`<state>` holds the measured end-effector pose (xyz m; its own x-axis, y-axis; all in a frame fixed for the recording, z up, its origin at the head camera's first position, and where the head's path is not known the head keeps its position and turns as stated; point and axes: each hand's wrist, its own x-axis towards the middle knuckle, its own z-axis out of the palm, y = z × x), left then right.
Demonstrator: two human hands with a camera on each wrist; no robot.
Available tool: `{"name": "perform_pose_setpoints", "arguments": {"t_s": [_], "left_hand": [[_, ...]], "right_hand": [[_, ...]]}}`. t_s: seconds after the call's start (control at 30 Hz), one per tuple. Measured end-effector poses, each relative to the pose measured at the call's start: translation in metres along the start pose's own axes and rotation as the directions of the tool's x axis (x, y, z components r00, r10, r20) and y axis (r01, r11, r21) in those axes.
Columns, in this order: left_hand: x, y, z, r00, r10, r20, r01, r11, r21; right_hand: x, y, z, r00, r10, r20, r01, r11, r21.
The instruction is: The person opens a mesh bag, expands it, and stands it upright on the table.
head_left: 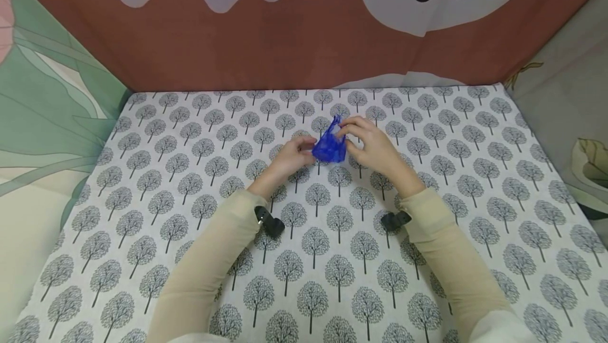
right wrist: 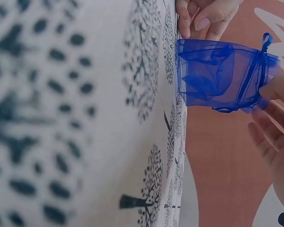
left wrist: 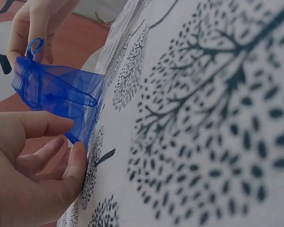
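A small sheer blue drawstring pouch [head_left: 330, 150] stands upright on the cloth-covered table, its gathered top leaning a little. My right hand [head_left: 374, 145] pinches the pouch near its top edge between thumb and fingers, as the right wrist view shows. A cord loop [right wrist: 267, 41] sticks out from the pouch's neck. At the pouch's lower left corner, my left hand [head_left: 292, 157] has its thumb and forefinger slightly parted, with fingertips [left wrist: 66, 126] right by the fabric. Through the thin mesh only folds of the same blue material show.
A white cloth [head_left: 339, 258] printed with dark trees covers the table. Behind it hangs a reddish-brown curtain [head_left: 304, 53], with a green leaf-patterned curtain [head_left: 52, 84] on the left and a grey one [head_left: 560, 68] on the right. Each wrist wears a black camera [head_left: 271, 221].
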<state>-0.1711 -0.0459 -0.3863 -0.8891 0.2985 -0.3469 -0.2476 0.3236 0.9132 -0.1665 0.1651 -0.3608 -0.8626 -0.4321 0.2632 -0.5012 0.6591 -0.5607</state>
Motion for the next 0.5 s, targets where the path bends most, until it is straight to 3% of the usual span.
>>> {"name": "perform_pose_setpoints", "arguments": {"t_s": [0.5], "left_hand": [[-0.0007,0.0002,0.0004,1.000,-0.023,-0.013,0.022,0.999,-0.024]], "right_hand": [[-0.0003,0.0002,-0.0015,0.996,0.089,0.002,-0.089,0.995,0.037]]}}
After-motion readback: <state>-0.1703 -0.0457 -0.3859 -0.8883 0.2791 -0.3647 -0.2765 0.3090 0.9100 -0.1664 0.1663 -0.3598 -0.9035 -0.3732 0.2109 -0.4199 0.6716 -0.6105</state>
